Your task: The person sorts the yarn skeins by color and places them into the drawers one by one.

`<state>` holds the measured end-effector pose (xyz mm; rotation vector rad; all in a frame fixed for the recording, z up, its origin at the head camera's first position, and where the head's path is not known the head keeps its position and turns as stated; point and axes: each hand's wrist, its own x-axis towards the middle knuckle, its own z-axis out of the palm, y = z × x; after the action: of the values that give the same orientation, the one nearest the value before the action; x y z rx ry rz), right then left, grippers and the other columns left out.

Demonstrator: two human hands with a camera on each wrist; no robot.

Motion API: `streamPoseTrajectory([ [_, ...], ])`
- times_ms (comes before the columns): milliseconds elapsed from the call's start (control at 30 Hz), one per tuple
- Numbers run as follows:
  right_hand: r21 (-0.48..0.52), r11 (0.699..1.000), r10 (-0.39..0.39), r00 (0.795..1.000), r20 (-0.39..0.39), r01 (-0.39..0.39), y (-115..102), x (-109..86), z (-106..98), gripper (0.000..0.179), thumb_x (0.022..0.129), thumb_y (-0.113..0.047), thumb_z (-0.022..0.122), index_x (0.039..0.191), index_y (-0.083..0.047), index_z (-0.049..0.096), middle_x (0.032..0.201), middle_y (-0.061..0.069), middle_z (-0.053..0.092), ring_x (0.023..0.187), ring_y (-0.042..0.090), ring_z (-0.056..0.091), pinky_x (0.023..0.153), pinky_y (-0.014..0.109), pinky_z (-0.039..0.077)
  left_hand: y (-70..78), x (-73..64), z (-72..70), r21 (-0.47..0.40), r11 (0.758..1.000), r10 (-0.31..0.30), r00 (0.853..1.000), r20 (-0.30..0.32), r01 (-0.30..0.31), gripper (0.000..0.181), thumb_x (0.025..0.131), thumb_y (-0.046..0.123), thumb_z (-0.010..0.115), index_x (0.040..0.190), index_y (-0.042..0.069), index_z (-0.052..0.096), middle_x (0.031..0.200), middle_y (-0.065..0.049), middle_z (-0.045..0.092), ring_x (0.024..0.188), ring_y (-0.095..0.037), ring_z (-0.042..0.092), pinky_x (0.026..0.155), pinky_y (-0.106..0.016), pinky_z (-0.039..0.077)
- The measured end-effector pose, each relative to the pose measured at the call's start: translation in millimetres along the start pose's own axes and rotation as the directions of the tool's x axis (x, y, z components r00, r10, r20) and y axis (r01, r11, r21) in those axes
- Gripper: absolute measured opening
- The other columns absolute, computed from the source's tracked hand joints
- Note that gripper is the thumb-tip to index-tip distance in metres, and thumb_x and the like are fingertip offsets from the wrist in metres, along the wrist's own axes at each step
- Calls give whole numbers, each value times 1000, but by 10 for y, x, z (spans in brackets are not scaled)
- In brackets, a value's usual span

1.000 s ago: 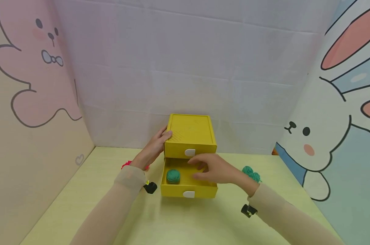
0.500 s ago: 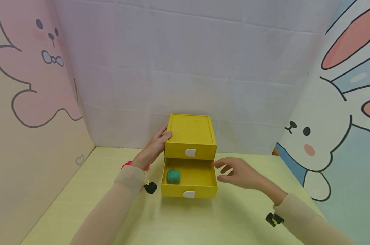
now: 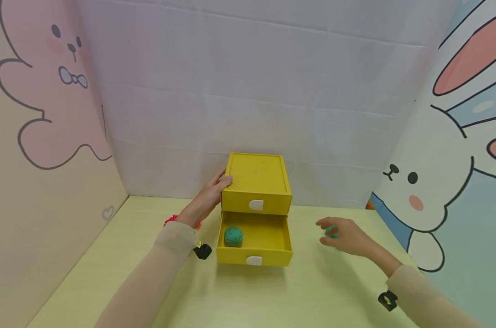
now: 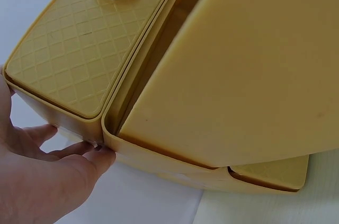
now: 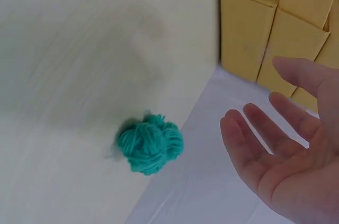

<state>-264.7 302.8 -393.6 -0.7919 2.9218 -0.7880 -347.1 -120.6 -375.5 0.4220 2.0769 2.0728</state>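
My left hand (image 3: 204, 200) holds the upper left side of a yellow drawer cabinet (image 3: 257, 174), thumb on its top edge and fingers against the side. One drawer (image 3: 272, 258) below the top one is pulled out, and a teal yarn ball (image 3: 233, 236) sits at its left. To the right of the cabinet hovers my right hand (image 3: 348, 237), fingers loosely bent with nothing in them. A clump of teal yarn balls (image 5: 150, 145) lies on the table in the right wrist view; in the head view that hand mostly covers it.
The pale table (image 3: 248, 300) meets a white cloth backdrop (image 3: 252, 91) behind the cabinet. Side panels with a pink bear (image 3: 59, 123) and a white rabbit (image 3: 428, 182) stand left and right. Something red and ruffled (image 3: 171, 220) shows at my left wrist.
My right hand has left the open drawer and moved right, over the yarn balls on the table. My left hand, the drawer and the yarn ball inside stay as they were.
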Motion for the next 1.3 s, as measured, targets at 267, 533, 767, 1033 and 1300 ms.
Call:
streamPoseTrajectory([
  [267,-85,992,89,992,-92,-97,425,-30,-8,51,95,-16,81,137,6,64,132,31,66,107,49,69,85,55,61,1,-8,2,-2,1000,-2,1000,-3,2,72,113,48,48,173,28,12,176,-5,20,156,-31,34,130,-54,24],
  [533,-123,978,148,979,-140,-166,680,-13,82,59,94,-18,82,139,11,59,131,40,61,109,57,65,84,63,58,-7,-7,1,-7,1000,-10,1000,-8,10,72,113,47,48,173,28,12,175,-6,20,155,-31,34,130,-53,24],
  [767,-108,969,210,971,-116,-222,833,30,167,62,95,-19,80,143,13,54,130,42,60,108,57,65,86,65,57,4,-11,6,-7,1000,-8,1000,-7,8,72,113,47,48,173,28,13,175,-7,22,155,-31,35,130,-54,24],
  [1033,-61,964,254,963,-85,-260,898,73,195,63,97,-20,79,145,11,53,127,38,64,110,54,65,87,63,58,21,-16,10,-12,1000,-16,1000,-11,16,72,113,47,48,173,28,12,175,-7,22,153,-32,38,129,-53,25],
  [1300,17,963,270,962,-40,-269,957,84,228,57,96,-17,80,143,7,58,131,36,63,117,55,63,89,60,58,27,-24,12,-11,1000,-25,1000,-16,25,72,113,47,48,173,28,12,174,-7,23,153,-32,38,129,-53,26],
])
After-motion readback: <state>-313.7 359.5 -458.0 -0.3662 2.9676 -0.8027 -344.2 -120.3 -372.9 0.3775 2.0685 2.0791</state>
